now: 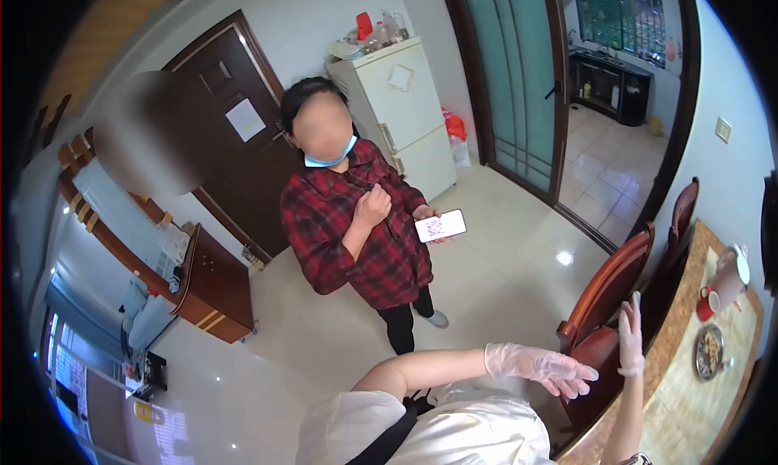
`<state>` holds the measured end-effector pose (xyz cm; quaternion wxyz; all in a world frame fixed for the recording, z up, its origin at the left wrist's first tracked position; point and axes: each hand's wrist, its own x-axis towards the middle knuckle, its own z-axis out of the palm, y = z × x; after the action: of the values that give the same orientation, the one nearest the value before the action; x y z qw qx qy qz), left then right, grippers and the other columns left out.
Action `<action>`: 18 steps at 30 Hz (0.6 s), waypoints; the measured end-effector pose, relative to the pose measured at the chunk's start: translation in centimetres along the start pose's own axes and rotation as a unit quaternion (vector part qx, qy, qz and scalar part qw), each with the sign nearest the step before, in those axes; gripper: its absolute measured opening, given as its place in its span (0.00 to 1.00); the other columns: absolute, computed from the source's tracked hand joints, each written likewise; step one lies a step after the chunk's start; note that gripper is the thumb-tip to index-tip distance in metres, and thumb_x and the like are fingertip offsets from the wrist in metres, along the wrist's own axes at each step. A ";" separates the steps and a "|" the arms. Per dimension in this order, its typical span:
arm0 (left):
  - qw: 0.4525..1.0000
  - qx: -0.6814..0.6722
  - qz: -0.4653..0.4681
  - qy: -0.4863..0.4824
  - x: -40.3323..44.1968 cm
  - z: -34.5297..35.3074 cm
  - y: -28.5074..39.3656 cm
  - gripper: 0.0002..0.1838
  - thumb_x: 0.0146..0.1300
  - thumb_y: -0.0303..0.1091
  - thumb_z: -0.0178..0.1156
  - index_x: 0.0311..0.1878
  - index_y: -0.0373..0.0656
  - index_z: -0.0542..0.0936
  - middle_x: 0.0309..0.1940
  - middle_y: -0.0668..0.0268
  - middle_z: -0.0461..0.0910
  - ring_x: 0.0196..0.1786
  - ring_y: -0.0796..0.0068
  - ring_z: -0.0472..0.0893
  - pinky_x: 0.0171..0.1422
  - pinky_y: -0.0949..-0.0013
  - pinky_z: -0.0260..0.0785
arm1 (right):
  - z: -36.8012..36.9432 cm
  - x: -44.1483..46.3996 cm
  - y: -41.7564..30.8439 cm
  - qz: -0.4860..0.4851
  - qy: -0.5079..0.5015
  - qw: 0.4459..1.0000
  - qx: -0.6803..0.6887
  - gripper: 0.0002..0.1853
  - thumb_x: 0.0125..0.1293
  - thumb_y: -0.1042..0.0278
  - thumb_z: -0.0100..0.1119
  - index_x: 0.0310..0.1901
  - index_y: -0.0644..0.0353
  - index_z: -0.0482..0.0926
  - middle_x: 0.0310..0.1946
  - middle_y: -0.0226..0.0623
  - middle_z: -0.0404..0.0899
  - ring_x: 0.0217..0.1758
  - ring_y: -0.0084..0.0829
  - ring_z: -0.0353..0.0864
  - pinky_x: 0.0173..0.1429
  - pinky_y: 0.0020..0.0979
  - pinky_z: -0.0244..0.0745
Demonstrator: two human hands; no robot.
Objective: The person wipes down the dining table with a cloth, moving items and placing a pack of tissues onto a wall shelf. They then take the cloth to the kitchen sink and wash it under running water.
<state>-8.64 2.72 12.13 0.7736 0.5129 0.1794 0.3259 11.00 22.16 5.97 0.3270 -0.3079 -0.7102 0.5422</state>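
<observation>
My left hand, in a thin clear plastic glove, reaches across in front of my white shirt. Its fingers are stretched out and it holds nothing. Beside the dining table's edge, my right hand wears a similar glove, with flat fingers pointing up and nothing in them. The nearest thing to both hands is a reddish-brown wooden chair. Facing me stands a person in a red plaid shirt, who holds a phone with a code on its screen; the person's other hand is raised to the chest.
On the marble-topped table stand a red cup, a metal dish with food and a pitcher. A fridge, a brown door, a glass sliding door and a wooden cabinet surround the tiled floor.
</observation>
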 end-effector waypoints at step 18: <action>0.993 -0.061 -0.032 0.099 -1.1 -3.2 -4.9 0.33 0.71 0.56 0.40 0.73 0.48 0.54 0.68 0.62 0.63 0.67 0.68 0.65 0.70 0.63 0.54 | -6.8 -25.6 15.5 0.258 0.121 0.786 -0.549 0.36 0.63 0.54 0.58 0.69 0.56 0.57 0.68 0.47 0.59 0.69 0.44 0.61 0.69 0.43 0.58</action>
<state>-9.86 2.84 6.26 0.7921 0.4238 0.2509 0.3605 32.92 9.22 -11.11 0.0342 -0.6699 -0.7369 0.0839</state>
